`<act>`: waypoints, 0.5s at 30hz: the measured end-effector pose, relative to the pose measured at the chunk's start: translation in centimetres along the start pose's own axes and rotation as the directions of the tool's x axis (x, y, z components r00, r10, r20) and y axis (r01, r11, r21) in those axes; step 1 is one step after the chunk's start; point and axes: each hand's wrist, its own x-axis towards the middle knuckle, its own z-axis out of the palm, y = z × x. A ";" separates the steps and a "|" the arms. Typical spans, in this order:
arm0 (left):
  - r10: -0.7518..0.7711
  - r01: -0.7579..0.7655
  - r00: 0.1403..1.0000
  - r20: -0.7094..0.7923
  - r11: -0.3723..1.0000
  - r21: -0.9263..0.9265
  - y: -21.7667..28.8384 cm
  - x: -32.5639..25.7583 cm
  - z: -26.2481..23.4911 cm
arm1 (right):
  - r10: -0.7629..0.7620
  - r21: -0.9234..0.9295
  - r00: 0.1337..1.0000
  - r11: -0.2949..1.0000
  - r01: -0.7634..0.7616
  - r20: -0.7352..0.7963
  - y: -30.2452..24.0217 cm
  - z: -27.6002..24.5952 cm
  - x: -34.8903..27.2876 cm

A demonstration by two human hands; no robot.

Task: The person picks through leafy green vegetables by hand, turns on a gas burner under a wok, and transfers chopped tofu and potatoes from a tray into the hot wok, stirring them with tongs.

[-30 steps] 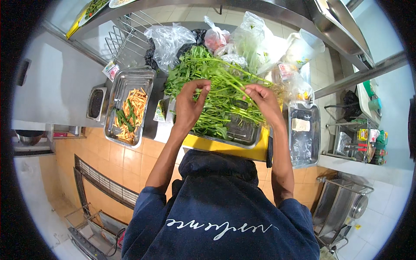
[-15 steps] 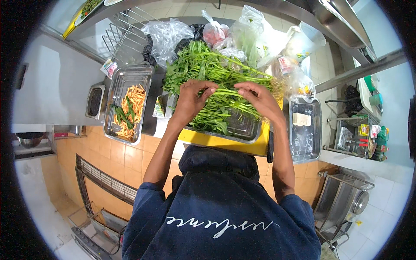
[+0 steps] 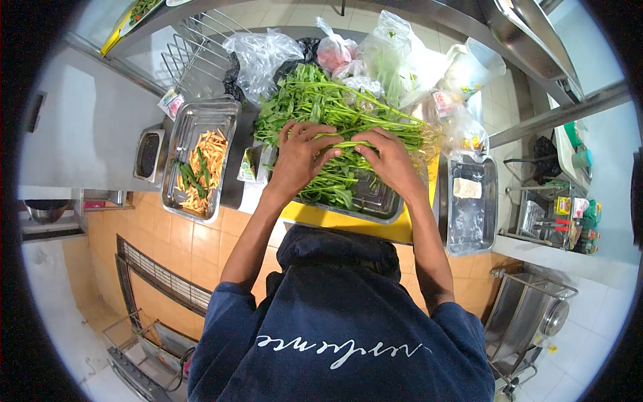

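Head view: left hand [image 3: 296, 161] and right hand [image 3: 390, 161] pinch a green stem [image 3: 347, 144] between their fingers; loose leafy pieces [image 3: 335, 193] lie in the tray [image 3: 378, 203], rooted stems [image 3: 392, 119] apparently left whole.

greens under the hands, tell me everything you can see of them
The greens are long, slim, bright-green stems with leaves, fresh-looking. The main heap lies sideways, leaves mostly toward the left, stringy pale-brown roots at the right. More stems and leaves lie nearer the person, in a metal tray. The left hand and right hand hold stems between their fingers. Plastic bags crowd the far side.
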 end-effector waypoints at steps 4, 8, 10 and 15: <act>-0.117 0.120 0.983 0.142 0.993 -0.014 -0.4 -0.3 -0.2 | 0.001 0.023 1.000 1.000 -0.001 0.017 -0.1 0.4 0.0; -0.288 0.384 0.900 0.328 0.879 -0.284 -2.2 -0.5 0.5 | -0.016 -0.090 0.998 0.996 0.022 0.061 0.5 0.5 0.4; -0.338 0.560 0.823 0.456 0.616 -0.554 -2.8 -0.7 0.7 | -0.066 -0.187 0.998 0.980 0.062 -0.011 -0.3 0.2 0.4; -0.461 0.719 0.689 0.560 0.332 -0.611 -3.6 -0.7 0.5 | -0.176 -0.368 0.970 0.924 0.104 -0.169 -1.2 -0.5 0.6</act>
